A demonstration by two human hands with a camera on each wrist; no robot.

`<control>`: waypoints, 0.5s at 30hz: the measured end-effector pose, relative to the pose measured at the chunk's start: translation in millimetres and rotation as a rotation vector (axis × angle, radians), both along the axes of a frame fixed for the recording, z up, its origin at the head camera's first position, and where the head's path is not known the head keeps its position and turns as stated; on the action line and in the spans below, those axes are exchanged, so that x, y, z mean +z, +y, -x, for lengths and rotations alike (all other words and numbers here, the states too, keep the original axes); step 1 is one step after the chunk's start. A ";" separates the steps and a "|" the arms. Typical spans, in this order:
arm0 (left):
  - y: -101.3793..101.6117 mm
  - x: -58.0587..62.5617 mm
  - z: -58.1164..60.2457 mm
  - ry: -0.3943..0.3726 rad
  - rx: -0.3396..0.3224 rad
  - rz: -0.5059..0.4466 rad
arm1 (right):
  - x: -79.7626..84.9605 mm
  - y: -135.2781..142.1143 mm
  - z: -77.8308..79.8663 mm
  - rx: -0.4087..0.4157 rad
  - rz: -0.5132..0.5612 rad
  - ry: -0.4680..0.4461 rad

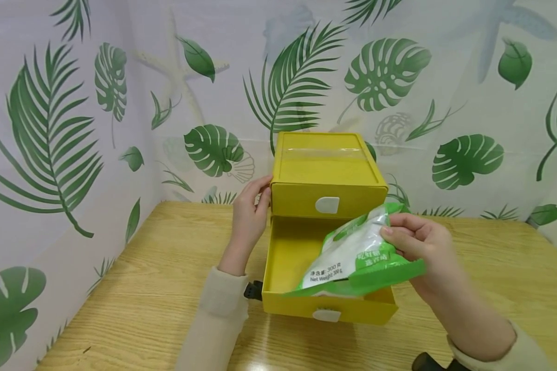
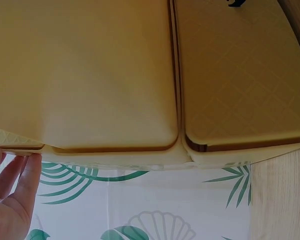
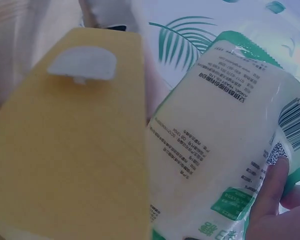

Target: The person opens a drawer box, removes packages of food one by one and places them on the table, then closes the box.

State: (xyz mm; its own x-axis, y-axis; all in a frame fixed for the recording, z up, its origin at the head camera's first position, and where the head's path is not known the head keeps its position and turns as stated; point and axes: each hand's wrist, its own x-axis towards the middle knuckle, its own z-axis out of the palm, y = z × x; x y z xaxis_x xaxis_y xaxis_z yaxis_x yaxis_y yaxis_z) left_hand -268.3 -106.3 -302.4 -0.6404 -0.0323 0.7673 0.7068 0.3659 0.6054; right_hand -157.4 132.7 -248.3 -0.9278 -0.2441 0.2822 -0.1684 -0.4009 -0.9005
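Note:
A yellow two-drawer box [image 1: 327, 159] stands on the table, its upper drawer closed and its lower drawer [image 1: 290, 257] pulled out toward me. My left hand [image 1: 250, 208] rests against the upper left side of the box, fingertips at its edge; in the left wrist view those fingers [image 2: 27, 185] look fairly straight. With thumb and fingers, my right hand [image 1: 422, 245] pinches the right side of a green-and-white plastic packet [image 1: 348, 250] marked 300 g. The packet hangs tilted over the open drawer. Its printed back with a barcode [image 3: 295, 120] shows in the right wrist view.
Wood-grain table [image 1: 167, 278] surrounds the box. A leaf-patterned cloth [image 1: 288, 67] rises behind and at the left. Each drawer front carries a white handle, such as the upper handle [image 1: 327, 205]. Black wrist gear [image 1: 433, 363] shows by the right sleeve.

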 end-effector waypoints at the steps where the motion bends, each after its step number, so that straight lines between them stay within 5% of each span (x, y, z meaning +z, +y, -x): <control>1: 0.1 0.8 -0.8 -0.001 -0.001 -0.001 | 1.4 2.7 0.0 0.006 0.016 0.004; 9: 4.3 15.4 -18.5 -0.030 0.018 -0.011 | 9.3 23.5 -0.5 0.030 0.168 0.016; 15: 0.2 5.0 -5.1 -0.020 0.005 -0.008 | 9.5 41.3 1.8 0.041 0.271 0.029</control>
State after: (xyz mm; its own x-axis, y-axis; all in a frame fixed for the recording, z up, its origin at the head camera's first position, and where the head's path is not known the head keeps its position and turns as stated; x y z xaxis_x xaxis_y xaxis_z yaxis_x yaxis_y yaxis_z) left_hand -263.2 -106.1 -297.4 -0.6555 -0.0422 0.7540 0.6926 0.3645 0.6225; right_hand -159.2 174.0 -238.7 -0.9091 -0.1933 0.3691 -0.1713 -0.6340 -0.7541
